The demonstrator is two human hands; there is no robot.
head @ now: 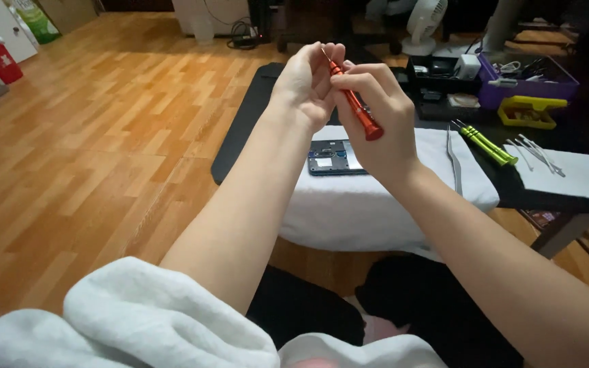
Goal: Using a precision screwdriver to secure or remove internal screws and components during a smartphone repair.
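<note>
R hand (376, 129) fingers clamped on red screwdriver (353, 103), tip up. L hand (306, 83) fingers pinched tog. at its tip. Opened phone (330, 158) below on white cloth (376, 197).

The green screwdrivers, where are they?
In the head view, the green screwdrivers lie on the dark table to the right of the hands, between the metal tweezers on the white cloth and the yellow tool.

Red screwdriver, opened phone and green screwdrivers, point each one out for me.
red screwdriver (359, 110), head view, on its handle.
opened phone (328, 158), head view, on its exposed inside.
green screwdrivers (489, 144), head view, on the handles.
</note>
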